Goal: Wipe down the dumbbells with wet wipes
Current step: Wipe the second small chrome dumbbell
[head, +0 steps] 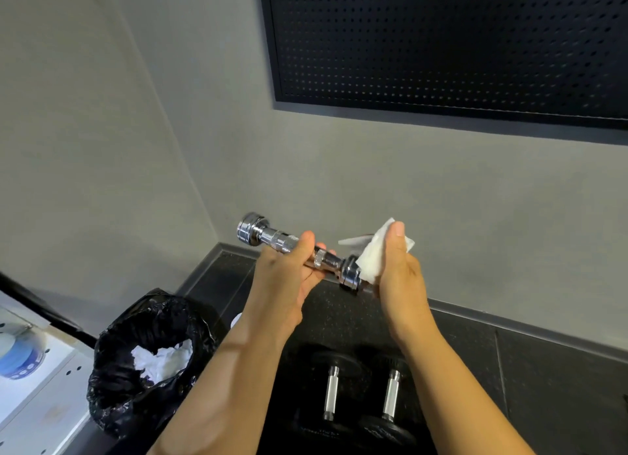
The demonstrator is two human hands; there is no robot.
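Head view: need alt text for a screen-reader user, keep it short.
A person's left hand grips the handle of a small chrome dumbbell while the right hand holds a white wipe against one end. Below, two black dumbbells lie side by side on the dark floor, and a black bin bag to the left holds crumpled wipes.

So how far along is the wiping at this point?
Done: crumpled used wipes lie in the black bin bag, so some wiping seems finished. In hand: the left hand grips the chrome dumbbell; the right hand holds a wipe against its end. Left: perhaps the two black dumbbells on the floor.
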